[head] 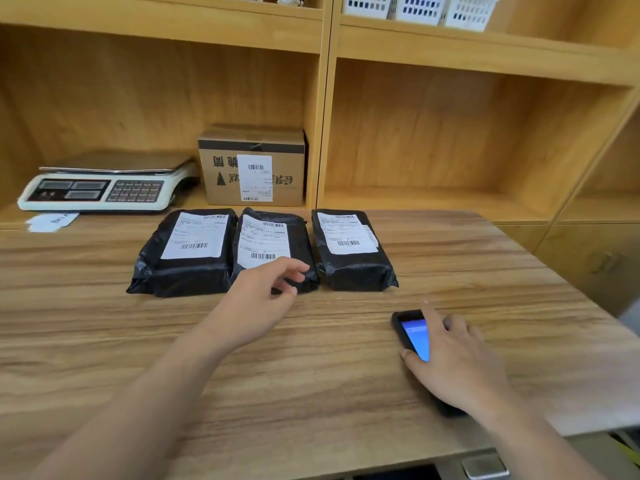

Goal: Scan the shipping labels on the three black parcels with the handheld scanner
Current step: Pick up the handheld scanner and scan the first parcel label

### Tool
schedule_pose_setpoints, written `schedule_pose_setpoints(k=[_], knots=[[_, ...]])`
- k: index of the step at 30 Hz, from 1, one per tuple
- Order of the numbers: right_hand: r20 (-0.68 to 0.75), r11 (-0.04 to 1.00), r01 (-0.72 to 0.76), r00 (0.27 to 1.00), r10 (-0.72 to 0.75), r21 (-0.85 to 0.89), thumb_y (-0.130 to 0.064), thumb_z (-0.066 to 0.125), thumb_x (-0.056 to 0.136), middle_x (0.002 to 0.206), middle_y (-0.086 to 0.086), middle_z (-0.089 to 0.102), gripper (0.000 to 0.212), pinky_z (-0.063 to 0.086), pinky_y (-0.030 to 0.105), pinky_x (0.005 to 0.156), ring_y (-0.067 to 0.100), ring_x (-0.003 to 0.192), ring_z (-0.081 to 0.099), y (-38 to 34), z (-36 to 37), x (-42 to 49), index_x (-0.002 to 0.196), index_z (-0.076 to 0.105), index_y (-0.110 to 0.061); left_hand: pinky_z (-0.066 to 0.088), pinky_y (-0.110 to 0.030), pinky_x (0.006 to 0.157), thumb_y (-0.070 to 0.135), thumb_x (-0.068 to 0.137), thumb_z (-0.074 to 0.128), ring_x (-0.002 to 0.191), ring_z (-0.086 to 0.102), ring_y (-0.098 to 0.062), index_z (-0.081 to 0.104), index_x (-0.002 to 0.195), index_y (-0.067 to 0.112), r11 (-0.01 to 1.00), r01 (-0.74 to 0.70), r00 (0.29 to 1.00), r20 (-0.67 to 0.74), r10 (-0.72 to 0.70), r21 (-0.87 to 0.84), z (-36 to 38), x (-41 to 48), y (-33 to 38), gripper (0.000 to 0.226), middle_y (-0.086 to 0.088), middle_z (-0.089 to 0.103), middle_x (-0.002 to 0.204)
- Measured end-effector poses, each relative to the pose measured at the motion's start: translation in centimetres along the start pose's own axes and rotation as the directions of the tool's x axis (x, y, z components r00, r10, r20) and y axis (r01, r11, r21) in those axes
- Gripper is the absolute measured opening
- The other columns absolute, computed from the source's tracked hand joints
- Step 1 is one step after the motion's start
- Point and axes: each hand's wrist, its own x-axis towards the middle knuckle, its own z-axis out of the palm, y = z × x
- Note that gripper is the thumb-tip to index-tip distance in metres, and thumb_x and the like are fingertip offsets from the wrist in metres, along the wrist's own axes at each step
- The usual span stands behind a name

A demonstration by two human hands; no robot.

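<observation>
Three black parcels in a row at the far side of the wooden surface (311,341), white shipping labels facing up. Left parcel (183,258) and middle parcel (273,244) lie touching along their sides; right parcel (351,251) sits just apart from the middle one.

Left hand (263,296) reaches forward, fingers loosely spread and curled, empty. Fingertips hover over the near end of the middle parcel; contact cannot be told.

Right hand (453,358) lies palm-down over the handheld scanner (412,336), which rests flat on the surface near the right, well apart from the parcels. Thumb at the scanner's left edge, index finger stretched along its right side; blue screen lit. The hand covers the scanner's near half; not yet closed around it, not lifted.

Behind, on the low shelf (433,199): weighing scale (104,183) at left, labelled cardboard box (252,168) beside it. White baskets (419,8) on an upper shelf.
</observation>
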Motion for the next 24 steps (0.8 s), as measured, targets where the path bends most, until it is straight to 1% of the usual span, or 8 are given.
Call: schedule_pose_setpoints(k=[3,6,9,12,15,17,21,24], knots=[[-0.025,1.0,-0.01,1.0,0.01,0.012,-0.073,0.044,0.083,0.137,0.003,0.042,0.094,0.047,0.033,0.081,0.025,0.122,0.043,-0.4,0.3,0.2,0.158,0.002,-0.034,0.05,-0.015,0.088,0.007,0.096,0.057,0.104,0.064,0.004,0.068,0.122,0.035,1.0,-0.009,1.0,-0.01,0.009,0.009,0.0,0.1,-0.2,0.039,0.019,0.071,0.111],[-0.042,1.0,-0.019,0.999,0.02,0.02,-0.074,0.046,0.082,0.135,0.002,0.044,0.094,0.046,0.032,0.077,0.025,0.12,0.045,-0.7,0.1,0.4,0.157,0.006,-0.034,0.05,-0.016,0.089,0.007,0.096,0.057,0.106,0.064,0.005,0.069,0.12,0.034,1.0,-0.009,1.0,-0.012,0.01,0.019,-0.1,0.2,-0.5,0.038,0.02,0.071,0.112],[-0.039,0.999,-0.005,0.999,0.007,0.046,-0.069,0.05,0.082,0.134,0.001,0.047,0.091,0.045,0.033,0.077,0.025,0.119,0.048,-0.9,-0.3,0.4,0.156,0.01,-0.034,0.05,-0.016,0.089,0.006,0.096,0.057,0.106,0.065,0.003,0.07,0.119,0.032,1.0,-0.009,1.0,-0.019,0.009,0.014,-0.1,0.3,-1.0,0.037,0.019,0.072,0.112],[-0.044,0.987,0.007,0.999,0.0,0.158,-0.064,0.052,0.079,0.132,0.0,0.048,0.088,0.045,0.036,0.082,0.027,0.113,0.052,-1.2,-1.1,0.2,0.155,0.017,-0.036,0.047,-0.009,0.086,0.007,0.097,0.058,0.107,0.064,0.006,0.07,0.119,0.033,1.0,-0.013,1.0,-0.021,0.014,0.019,-0.3,0.5,-1.3,0.036,0.021,0.072,0.112],[-0.068,0.973,0.038,0.997,-0.023,0.227,-0.061,0.054,0.079,0.129,-0.004,0.046,0.087,0.044,0.035,0.074,0.025,0.106,0.056,-1.7,-2.4,0.3,0.154,0.018,-0.038,0.049,-0.016,0.09,0.009,0.097,0.059,0.108,0.065,0.004,0.069,0.118,0.035,1.0,-0.008,1.0,-0.027,0.009,0.019,-0.9,0.8,-1.7,0.035,0.021,0.072,0.112],[-0.095,0.969,0.072,0.994,-0.051,0.235,-0.061,0.055,0.079,0.133,-0.007,0.045,0.088,0.041,0.035,0.074,0.023,0.108,0.056,-2.2,-3.6,0.5,0.155,0.015,-0.04,0.051,-0.019,0.09,0.009,0.097,0.06,0.106,0.066,0.0,0.069,0.117,0.035,1.0,-0.006,0.999,-0.043,0.006,0.013,-1.4,1.0,-1.8,0.035,0.02,0.072,0.113],[-0.127,0.951,0.144,0.985,-0.113,0.273,-0.062,0.057,0.08,0.14,-0.008,0.043,0.091,0.04,0.036,0.081,0.023,0.119,0.048,-3.4,-5.9,1.2,0.156,0.011,-0.042,0.046,-0.012,0.082,0.011,0.098,0.058,0.104,0.063,0.004,0.068,0.119,0.035,1.0,-0.001,0.998,-0.06,0.002,0.025,-2.7,1.4,-1.9,0.033,0.023,0.069,0.114],[-0.149,0.925,0.204,0.975,-0.163,0.321,-0.061,0.06,0.081,0.142,-0.009,0.042,0.093,0.034,0.033,0.084,0.021,0.124,0.043,-4.8,-7.2,2.0,0.157,0.011,-0.041,0.05,-0.014,0.082,0.012,0.098,0.058,0.104,0.063,0.003,0.067,0.121,0.036,0.998,-0.003,0.997,-0.071,0.008,0.065,-4.1,1.6,-2.0,0.034,0.023,0.069,0.115]])
